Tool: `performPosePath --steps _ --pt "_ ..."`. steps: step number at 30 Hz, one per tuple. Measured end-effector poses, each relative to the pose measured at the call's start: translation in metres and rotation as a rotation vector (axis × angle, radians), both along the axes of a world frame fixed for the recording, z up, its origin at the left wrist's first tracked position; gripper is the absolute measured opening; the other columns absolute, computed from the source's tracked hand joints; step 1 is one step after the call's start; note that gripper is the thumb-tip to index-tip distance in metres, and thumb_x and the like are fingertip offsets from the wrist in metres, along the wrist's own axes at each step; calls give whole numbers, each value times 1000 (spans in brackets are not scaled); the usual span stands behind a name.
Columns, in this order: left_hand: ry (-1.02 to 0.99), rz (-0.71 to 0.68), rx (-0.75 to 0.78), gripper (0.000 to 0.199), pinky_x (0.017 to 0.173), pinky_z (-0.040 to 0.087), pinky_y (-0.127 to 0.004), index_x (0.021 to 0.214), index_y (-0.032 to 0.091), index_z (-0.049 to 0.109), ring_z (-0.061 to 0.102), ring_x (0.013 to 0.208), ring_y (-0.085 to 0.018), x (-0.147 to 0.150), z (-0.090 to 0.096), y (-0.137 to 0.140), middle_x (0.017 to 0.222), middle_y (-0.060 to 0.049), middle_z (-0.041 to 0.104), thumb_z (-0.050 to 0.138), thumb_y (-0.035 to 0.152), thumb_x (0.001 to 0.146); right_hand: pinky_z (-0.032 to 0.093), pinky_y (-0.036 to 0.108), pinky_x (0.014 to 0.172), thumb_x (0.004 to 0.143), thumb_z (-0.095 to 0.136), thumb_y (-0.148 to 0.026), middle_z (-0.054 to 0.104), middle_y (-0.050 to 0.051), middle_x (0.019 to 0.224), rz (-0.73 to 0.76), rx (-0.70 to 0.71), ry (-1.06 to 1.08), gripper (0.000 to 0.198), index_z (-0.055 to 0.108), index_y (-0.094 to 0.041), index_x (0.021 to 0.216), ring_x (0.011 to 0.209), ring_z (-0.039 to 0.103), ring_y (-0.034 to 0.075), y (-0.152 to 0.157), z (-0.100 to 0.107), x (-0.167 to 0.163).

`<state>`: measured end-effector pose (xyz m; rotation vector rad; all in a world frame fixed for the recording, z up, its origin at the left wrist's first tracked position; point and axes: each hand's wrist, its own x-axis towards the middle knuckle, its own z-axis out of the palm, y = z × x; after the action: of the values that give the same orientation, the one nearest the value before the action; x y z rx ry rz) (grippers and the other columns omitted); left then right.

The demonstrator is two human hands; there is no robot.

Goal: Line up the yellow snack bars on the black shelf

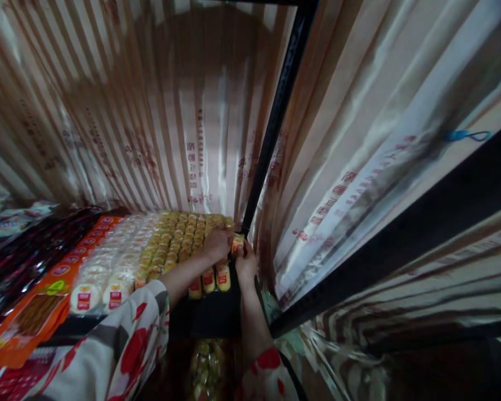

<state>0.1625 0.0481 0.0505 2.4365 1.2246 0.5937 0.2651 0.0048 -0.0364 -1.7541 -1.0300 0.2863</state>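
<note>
My right hand (246, 264) is closed on a small yellow snack packet (237, 243) with a red label, thumb across its front. Just left of that packet, my left hand (218, 244) has its fingers curled over the rows of yellow snack packets (179, 236); what lies in them is hidden. Several packets of the same kind stand at the front of the rows, including one (223, 277) below my hands. All of these rest on a dark shelf (217, 317).
Left of the rows lie round white packaged cakes (86, 298), orange snack bags (37, 320) and dark shiny packets (33, 253). A pleated printed curtain (162, 111) hangs behind. A black upright post (271, 120) and bar (359, 250) frame the right. Below is a bag of wrapped items (209, 367).
</note>
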Motion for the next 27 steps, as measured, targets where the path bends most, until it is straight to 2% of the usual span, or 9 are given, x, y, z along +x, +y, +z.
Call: performPosePath --steps 2,4,8,11,14,20,27 --pt "66 -113 52 27 102 31 -34 87 16 69 53 103 -22 -4 -7 -2 100 -10 65 43 11 80 46 34 86 84 36 -33 67 12 106 25 -20 30 45 58 -13 118 97 61 24 6 -8 0" --pt "115 -192 72 27 105 27 -37 88 17 69 49 111 -23 -8 -14 -5 107 -9 64 43 13 81 46 34 85 82 37 -33 67 12 107 43 -48 45 45 59 -13 117 97 62 24 12 -15 0" --pt "190 -218 72 31 110 19 -44 107 17 63 35 127 -27 -9 -26 -9 127 -8 55 43 20 85 48 34 82 82 38 -37 68 11 104 45 -103 66 46 60 -15 116 92 63 23 23 -26 2" --pt "225 -220 79 33 111 15 -46 113 15 60 31 131 -28 -6 -29 -8 130 -9 53 43 21 86 49 33 81 82 39 -37 69 10 104 93 -90 83 45 62 -17 115 90 64 21 29 -32 4" --pt "265 -195 76 30 111 17 -47 107 15 62 31 131 -28 -3 -27 -7 127 -9 55 42 20 86 49 31 84 80 40 -30 68 10 108 155 -72 92 44 62 -16 116 92 64 20 32 -39 4" --pt "360 -174 121 28 110 22 -45 99 15 63 36 129 -23 -2 -28 -8 124 -7 57 37 22 90 47 33 90 78 40 -23 67 11 110 156 46 34 45 62 -14 116 97 63 21 35 -50 0" --pt "322 -161 207 26 106 30 -37 97 14 63 47 118 -20 0 -38 2 114 -8 62 40 21 89 45 35 92 79 41 -23 68 10 106 185 109 -22 42 64 -15 114 100 61 21 38 -56 2"
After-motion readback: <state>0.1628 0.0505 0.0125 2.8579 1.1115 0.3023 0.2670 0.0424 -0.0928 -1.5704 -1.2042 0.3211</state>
